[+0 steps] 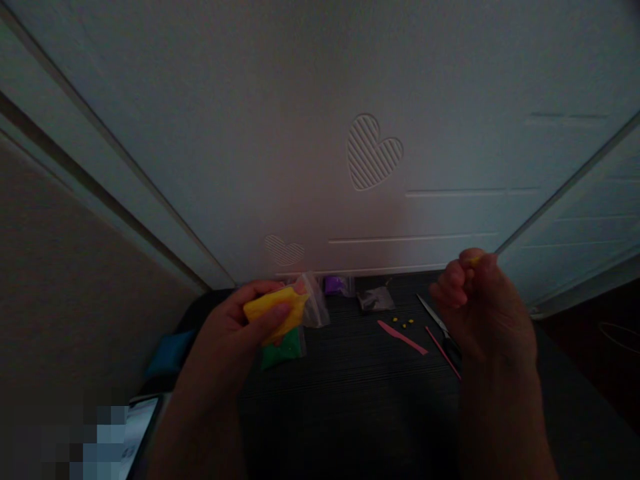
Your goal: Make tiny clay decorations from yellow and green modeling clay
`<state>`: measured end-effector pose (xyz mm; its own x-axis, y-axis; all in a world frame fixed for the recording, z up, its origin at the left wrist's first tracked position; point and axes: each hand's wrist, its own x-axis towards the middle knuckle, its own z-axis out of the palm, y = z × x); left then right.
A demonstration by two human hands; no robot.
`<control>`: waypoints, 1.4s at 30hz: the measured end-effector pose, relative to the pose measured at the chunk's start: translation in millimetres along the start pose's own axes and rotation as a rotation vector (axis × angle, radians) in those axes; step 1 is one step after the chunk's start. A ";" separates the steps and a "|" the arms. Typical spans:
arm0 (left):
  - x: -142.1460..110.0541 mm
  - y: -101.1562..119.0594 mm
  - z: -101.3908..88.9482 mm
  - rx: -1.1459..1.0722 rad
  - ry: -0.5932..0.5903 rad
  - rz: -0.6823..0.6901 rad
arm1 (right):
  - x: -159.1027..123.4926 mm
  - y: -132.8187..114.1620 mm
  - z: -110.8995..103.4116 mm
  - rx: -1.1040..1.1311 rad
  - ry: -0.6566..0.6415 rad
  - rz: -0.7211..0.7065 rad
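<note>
My left hand (225,343) is closed around a small zip bag of yellow modelling clay (260,309), its clear open-looking end (315,307) pointing right. Raised on the right, my right hand (493,310) pinches a tiny yellow piece (474,262) between thumb and fingertip; most of the piece is hidden. Below the left hand lies a bag of green clay (285,351). Several small yellow-and-dark bits (404,325) are on the dark table (350,413) between the hands, near a pink plastic knife (403,337).
Scissors (435,313) and a thin pink stick (443,353) lie beside the right forearm. A purple clay bag (334,287) and a greyish bag (376,299) are by the white panel (310,167) at the back. Something blue (170,353) sits at the left.
</note>
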<state>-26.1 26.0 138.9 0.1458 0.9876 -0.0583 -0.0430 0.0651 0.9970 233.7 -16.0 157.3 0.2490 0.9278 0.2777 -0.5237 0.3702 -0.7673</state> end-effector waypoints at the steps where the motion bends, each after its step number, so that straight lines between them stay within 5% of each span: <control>1: -0.2 0.0 0.0 0.001 0.003 0.001 | 0.0 0.2 -0.3 -0.008 -0.001 -0.002; 8: 1.0 1.1 1.7 -0.025 -0.006 0.001 | 0.1 1.3 -1.5 -0.121 0.055 -0.031; 16: 0.7 -0.1 1.7 -0.024 0.018 0.001 | -1.7 -3.7 7.2 -0.002 0.019 -0.065; 27: 0.4 2.1 2.9 -0.037 0.027 -0.013 | -0.6 4.3 4.4 -0.294 0.177 -0.108; 36: -0.4 2.2 2.5 -0.004 0.004 -0.008 | -0.1 -0.7 7.2 -0.123 0.026 -0.138; 42: 0.3 1.9 3.6 -0.020 0.007 0.006 | -2.7 3.9 6.6 -0.290 0.066 -0.152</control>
<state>-22.6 25.9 140.9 0.1385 0.9889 -0.0529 -0.0635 0.0621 0.9960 225.7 -16.8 157.3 0.3639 0.8546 0.3704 -0.2250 0.4666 -0.8554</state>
